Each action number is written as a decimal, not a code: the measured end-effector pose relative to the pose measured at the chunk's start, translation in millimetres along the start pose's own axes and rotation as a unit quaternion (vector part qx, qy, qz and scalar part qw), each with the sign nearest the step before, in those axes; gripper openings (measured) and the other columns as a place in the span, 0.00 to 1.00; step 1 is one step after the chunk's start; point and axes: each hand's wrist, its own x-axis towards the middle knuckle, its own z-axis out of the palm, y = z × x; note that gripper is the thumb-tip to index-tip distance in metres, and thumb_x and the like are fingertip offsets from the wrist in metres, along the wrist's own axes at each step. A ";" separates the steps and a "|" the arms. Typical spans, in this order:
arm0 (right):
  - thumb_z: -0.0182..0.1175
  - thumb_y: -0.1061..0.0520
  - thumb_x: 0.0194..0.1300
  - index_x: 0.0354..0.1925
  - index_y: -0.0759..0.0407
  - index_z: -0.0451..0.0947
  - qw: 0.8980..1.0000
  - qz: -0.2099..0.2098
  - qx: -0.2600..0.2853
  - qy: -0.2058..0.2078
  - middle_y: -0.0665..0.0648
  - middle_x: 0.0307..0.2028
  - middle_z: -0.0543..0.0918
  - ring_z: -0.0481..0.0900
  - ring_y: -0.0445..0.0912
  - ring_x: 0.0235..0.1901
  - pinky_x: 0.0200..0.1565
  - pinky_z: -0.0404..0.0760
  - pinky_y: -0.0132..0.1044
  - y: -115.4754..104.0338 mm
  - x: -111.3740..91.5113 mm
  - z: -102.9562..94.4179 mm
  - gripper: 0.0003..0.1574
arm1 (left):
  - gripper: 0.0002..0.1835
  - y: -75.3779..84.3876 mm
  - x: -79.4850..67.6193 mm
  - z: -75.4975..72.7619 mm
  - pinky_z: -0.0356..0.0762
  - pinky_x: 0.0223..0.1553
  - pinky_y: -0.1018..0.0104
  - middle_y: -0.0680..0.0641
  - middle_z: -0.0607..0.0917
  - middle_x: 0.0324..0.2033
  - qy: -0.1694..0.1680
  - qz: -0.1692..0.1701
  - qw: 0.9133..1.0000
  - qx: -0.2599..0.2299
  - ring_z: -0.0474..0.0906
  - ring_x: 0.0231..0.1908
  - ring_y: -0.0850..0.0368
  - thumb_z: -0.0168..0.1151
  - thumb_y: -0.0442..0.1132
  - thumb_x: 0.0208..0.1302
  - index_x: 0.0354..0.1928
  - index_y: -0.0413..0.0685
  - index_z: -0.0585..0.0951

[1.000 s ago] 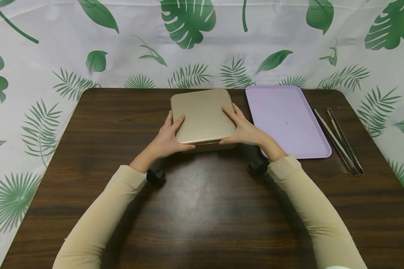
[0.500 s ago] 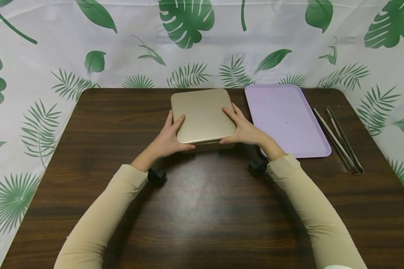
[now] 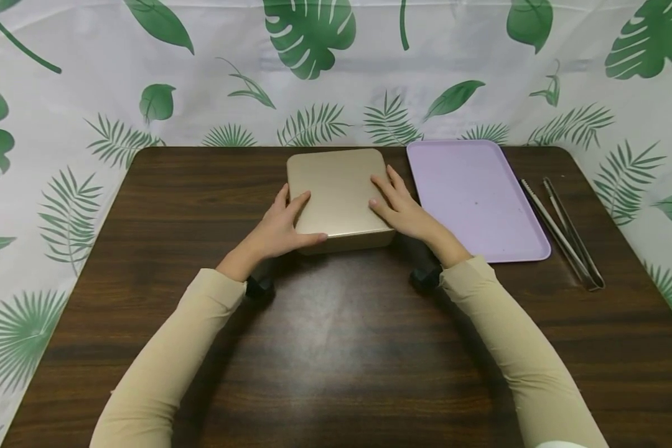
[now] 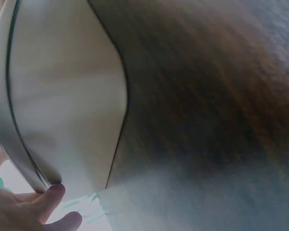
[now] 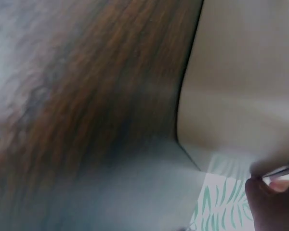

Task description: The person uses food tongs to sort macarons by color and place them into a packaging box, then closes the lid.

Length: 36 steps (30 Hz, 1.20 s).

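A square gold tin (image 3: 344,241) with a flat lid (image 3: 338,186) sits near the table's back edge. My left hand (image 3: 274,230) grips the lid at its front left corner, thumb along the front edge and fingers at the left side. In the left wrist view, fingertips (image 4: 55,192) press at the seam between lid and tin body. My right hand (image 3: 409,214) holds the lid's right side, with the thumb on top and fingers over the edge. Its fingers (image 5: 274,197) show at the seam in the right wrist view. The inside of the tin is hidden.
A lilac tray (image 3: 478,199) lies right of the tin, partly behind my right forearm. Metal tongs (image 3: 571,239) lie spread beside it on the dark wooden table (image 3: 325,348). A leaf-print cloth (image 3: 201,74) hangs behind the table.
My right thumb has moved from the lid's front edge up onto its top. The tin has shifted slightly to the right, and more of its front wall shows. The left hand keeps its hold.
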 end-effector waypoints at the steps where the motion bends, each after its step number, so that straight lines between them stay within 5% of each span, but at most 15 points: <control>1: 0.44 0.43 0.74 0.75 0.56 0.47 1.000 -0.001 -0.007 0.005 0.66 0.75 0.31 0.34 0.65 0.74 0.71 0.44 0.64 -1.2 0.8 0.4 0.40 | 0.49 0.7 0.2 -0.8 0.53 0.70 0.38 0.35 0.35 0.75 0.002 0.001 1.000 0.001 0.41 0.74 0.35 0.61 0.61 0.60 0.76 0.52 0.49; 6: 0.42 0.49 0.76 0.75 0.61 0.45 0.999 0.005 -0.045 0.012 0.65 0.76 0.34 0.37 0.68 0.73 0.71 0.43 0.64 -5.1 3.9 0.7 0.37 | 0.37 3.0 2.3 0.3 0.57 0.68 0.39 0.33 0.42 0.74 0.033 -0.002 0.999 0.021 0.50 0.72 0.33 0.47 0.57 0.71 0.75 0.50 0.52; 12: 0.43 0.48 0.75 0.75 0.63 0.45 0.997 0.009 -0.071 0.019 0.66 0.75 0.37 0.41 0.69 0.73 0.71 0.45 0.63 -7.5 9.2 3.9 0.39 | 0.35 4.4 5.2 6.5 0.60 0.67 0.40 0.32 0.44 0.73 0.070 -0.023 0.997 0.016 0.50 0.71 0.34 0.44 0.53 0.73 0.75 0.46 0.51; 24: 0.44 0.44 0.74 0.75 0.61 0.47 0.994 0.026 -0.098 0.038 0.65 0.76 0.39 0.47 0.69 0.71 0.70 0.51 0.63 -11.1 11.2 5.5 0.41 | 0.34 6.3 10.1 6.2 0.59 0.67 0.39 0.37 0.45 0.75 0.077 -0.014 0.995 0.054 0.52 0.69 0.28 0.42 0.53 0.73 0.74 0.44 0.54; 36: 0.40 0.44 0.75 0.75 0.62 0.41 0.991 0.023 -0.127 0.029 0.65 0.76 0.36 0.38 0.64 0.75 0.74 0.41 0.58 -8.2 11.0 9.2 0.42 | 0.33 7.0 13.6 8.8 0.57 0.69 0.40 0.34 0.49 0.74 0.081 -0.006 0.986 0.147 0.55 0.69 0.32 0.38 0.53 0.73 0.74 0.44 0.54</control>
